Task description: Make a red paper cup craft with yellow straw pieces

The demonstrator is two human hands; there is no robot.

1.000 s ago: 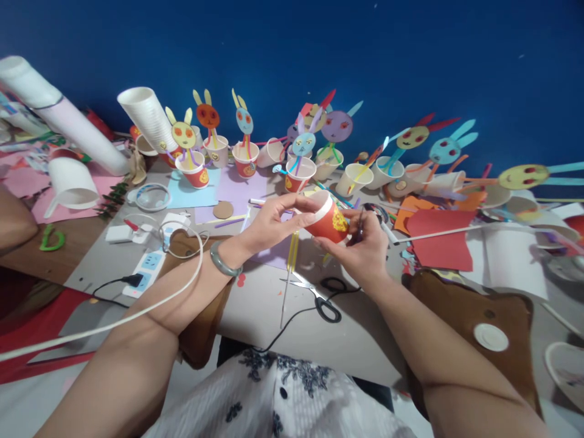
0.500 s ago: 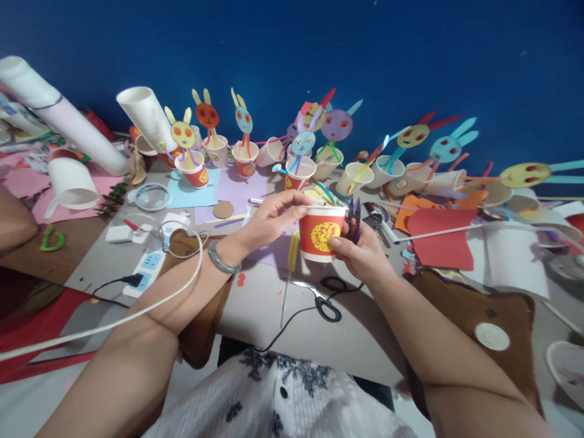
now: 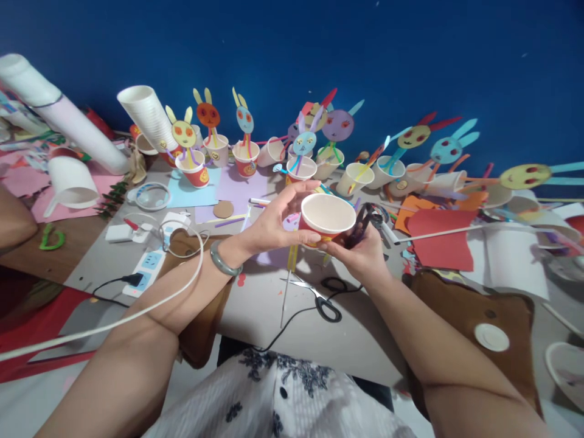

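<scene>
A red paper cup (image 3: 327, 214) is tilted so that its white inside faces me, held above the table between both hands. My left hand (image 3: 276, 222) is closed on the cup's left side, thumb at the front. On the right side my right hand (image 3: 362, 249) grips the lower part of the cup with its thumb. The same hand also has a dark, scissor-like tool (image 3: 362, 224) in it, largely hidden by the fingers. Below the cup, black-handled scissors (image 3: 326, 307) lie on the table beside a black cord.
Paper cups with rabbit-faced figures, such as one red cup (image 3: 194, 170), line the back by the blue wall. A power strip (image 3: 148, 263) and a white cable lie left. Red paper (image 3: 442, 237) lies right. Another person's arm (image 3: 16, 222) shows at the left edge.
The cup has tipped toward me: its printed side faced me before, and now its open mouth shows. My left hand has shifted slightly, its thumb now lower on the cup.
</scene>
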